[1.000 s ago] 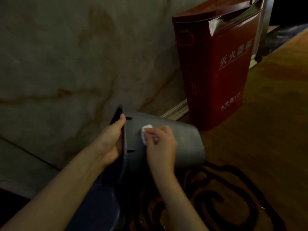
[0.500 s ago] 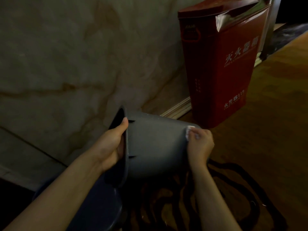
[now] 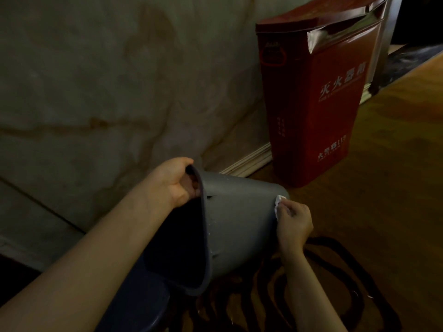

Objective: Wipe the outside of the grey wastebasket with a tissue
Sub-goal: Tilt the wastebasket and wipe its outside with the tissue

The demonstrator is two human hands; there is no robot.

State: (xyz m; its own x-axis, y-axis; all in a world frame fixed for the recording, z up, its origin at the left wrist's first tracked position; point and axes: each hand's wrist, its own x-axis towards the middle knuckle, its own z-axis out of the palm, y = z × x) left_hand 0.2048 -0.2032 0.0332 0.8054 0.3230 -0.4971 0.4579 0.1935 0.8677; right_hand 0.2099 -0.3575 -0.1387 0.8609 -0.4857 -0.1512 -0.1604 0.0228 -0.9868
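Note:
The grey wastebasket [image 3: 239,219] is held off the floor, tipped on its side with its dark opening facing me and its base pointing right. My left hand [image 3: 172,183] grips the top of the rim, fingers inside. My right hand [image 3: 293,225] pinches a small white tissue [image 3: 278,204] and presses it against the basket's outer wall at the base end.
A tall red box with white lettering [image 3: 316,101] stands against the marble wall [image 3: 96,92] just behind the basket. Brown carpet with a dark swirl pattern [image 3: 335,271] covers the floor. A dark blue round object [image 3: 134,303] sits below the basket at bottom left.
My right hand slid the tissue from near the rim along the wall to the base end. The basket has rotated, its opening now turned more towards me; my left hand moved up on the rim.

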